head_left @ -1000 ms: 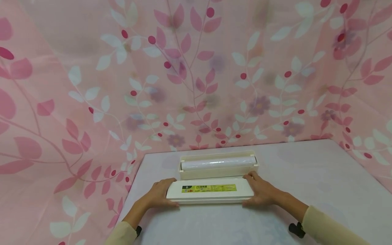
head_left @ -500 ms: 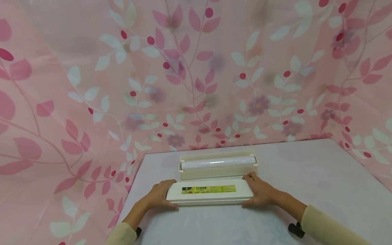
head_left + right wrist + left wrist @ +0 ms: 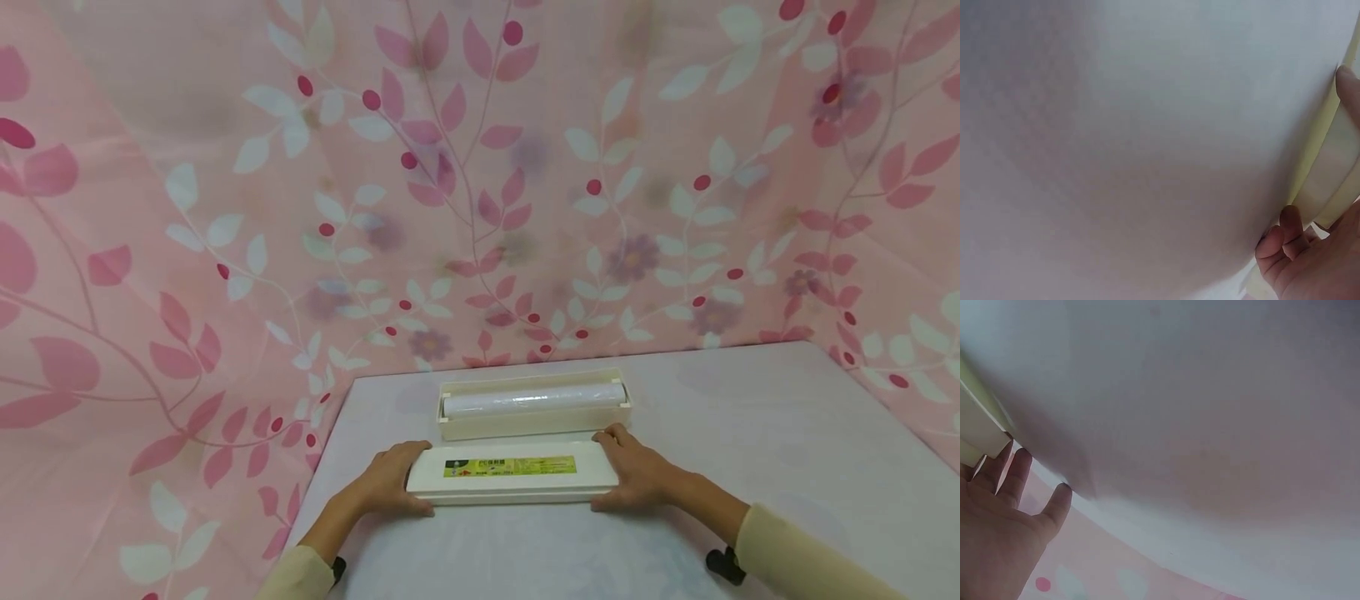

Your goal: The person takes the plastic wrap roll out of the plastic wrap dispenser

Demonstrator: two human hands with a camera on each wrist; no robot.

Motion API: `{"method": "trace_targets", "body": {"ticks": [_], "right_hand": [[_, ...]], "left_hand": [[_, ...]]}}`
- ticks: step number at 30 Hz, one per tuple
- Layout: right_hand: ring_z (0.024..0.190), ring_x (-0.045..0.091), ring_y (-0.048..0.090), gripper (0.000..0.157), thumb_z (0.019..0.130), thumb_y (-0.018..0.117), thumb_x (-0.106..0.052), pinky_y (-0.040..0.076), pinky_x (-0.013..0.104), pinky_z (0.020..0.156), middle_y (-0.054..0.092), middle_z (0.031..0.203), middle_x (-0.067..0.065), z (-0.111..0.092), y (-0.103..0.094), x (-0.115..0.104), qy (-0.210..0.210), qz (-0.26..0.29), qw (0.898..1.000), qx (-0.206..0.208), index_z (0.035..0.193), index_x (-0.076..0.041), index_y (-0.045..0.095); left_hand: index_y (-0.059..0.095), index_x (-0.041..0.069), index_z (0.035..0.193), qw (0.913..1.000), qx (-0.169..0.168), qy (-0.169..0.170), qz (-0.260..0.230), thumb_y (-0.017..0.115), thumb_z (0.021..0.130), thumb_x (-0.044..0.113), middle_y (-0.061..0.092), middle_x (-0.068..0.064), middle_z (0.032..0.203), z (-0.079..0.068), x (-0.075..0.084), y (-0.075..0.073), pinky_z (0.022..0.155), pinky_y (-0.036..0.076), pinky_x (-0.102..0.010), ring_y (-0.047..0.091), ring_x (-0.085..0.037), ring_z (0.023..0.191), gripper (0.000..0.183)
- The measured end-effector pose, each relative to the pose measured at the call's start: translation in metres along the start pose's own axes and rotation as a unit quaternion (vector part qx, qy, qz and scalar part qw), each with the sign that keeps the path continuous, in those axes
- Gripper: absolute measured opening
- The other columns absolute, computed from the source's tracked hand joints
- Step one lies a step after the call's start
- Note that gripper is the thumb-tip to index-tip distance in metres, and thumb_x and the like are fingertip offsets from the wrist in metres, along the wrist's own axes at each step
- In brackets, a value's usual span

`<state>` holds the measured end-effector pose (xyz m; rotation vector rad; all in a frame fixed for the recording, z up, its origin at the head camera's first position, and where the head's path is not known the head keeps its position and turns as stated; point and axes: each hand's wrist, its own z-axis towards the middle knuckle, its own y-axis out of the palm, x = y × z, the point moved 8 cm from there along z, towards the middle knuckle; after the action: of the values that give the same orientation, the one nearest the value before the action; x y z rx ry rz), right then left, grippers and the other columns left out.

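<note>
A long white lid with a yellow-green label lies flat in front of me in the head view. My left hand grips its left end, thumb at the near edge and fingers at the far edge. At the other end, my right hand holds it the same way. Just behind the lid stands an uncovered off-white box with a roll of cling film inside. Both wrist views catch only part of the lid, with the left hand and right hand at its ends.
A pale cloth-covered table carries everything. Pink floral fabric hangs behind and along both sides. The table's left edge runs close to the left forearm.
Both hands have drawn the lid very slightly toward me, so the gap to the box is a little wider. The box and roll stay in place.
</note>
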<state>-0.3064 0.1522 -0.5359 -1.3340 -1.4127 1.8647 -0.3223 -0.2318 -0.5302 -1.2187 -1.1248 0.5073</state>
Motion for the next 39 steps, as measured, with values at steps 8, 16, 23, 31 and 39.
{"method": "trace_targets", "body": {"ticks": [8,16,23,31,39], "right_hand": [[0.102,0.014,0.047,0.104,0.064,0.079,-0.070,0.047,0.032,0.081,0.041,0.128,0.004,-0.0007,-0.0004,-0.0015,-0.004,-0.009,1.000,0.002,0.139,-0.009,0.043],[0.103,0.013,0.048,0.102,0.063,0.081,-0.068,0.047,0.032,0.081,0.042,0.128,0.003,-0.0019,-0.0004,-0.0016,0.006,-0.001,1.000,0.002,0.138,-0.011,0.044],[0.102,0.013,0.048,0.100,0.062,0.085,-0.064,0.048,0.033,0.083,0.042,0.127,0.003,-0.0044,-0.0008,-0.0038,-0.002,0.003,1.000,0.006,0.137,-0.010,0.045],[0.107,0.015,0.048,0.103,0.064,0.084,-0.062,0.049,0.037,0.087,0.041,0.131,0.006,-0.0048,-0.0037,-0.0040,-0.008,0.003,1.000,0.006,0.141,-0.006,0.043],[0.110,0.015,0.047,0.107,0.062,0.084,-0.065,0.048,0.036,0.089,0.040,0.134,0.005,-0.0033,-0.0008,0.0009,0.001,0.007,1.000,0.002,0.143,-0.009,0.041]], "left_hand": [[0.046,0.012,0.143,0.9999,0.005,0.009,0.012,0.085,0.063,0.062,0.053,-0.006,0.142,-0.0009,0.0016,0.0002,0.105,0.035,-0.061,0.046,-0.031,0.133,0.102],[0.046,0.010,0.143,0.9999,0.000,0.010,0.004,0.086,0.063,0.059,0.052,-0.008,0.142,-0.0026,0.0040,0.0002,0.106,0.035,-0.062,0.045,-0.033,0.134,0.101],[0.045,0.012,0.144,1.0000,-0.005,0.000,0.003,0.086,0.063,0.060,0.052,-0.006,0.143,-0.0034,0.0013,0.0020,0.107,0.034,-0.062,0.044,-0.031,0.135,0.102],[0.045,0.010,0.143,1.0000,-0.004,0.008,-0.001,0.087,0.063,0.057,0.051,-0.008,0.144,-0.0049,0.0043,-0.0024,0.107,0.034,-0.062,0.044,-0.032,0.135,0.102],[0.045,0.008,0.144,0.9999,-0.005,0.014,0.000,0.086,0.063,0.060,0.051,-0.009,0.145,-0.0036,0.0026,-0.0021,0.108,0.034,-0.062,0.044,-0.033,0.136,0.104]]}}
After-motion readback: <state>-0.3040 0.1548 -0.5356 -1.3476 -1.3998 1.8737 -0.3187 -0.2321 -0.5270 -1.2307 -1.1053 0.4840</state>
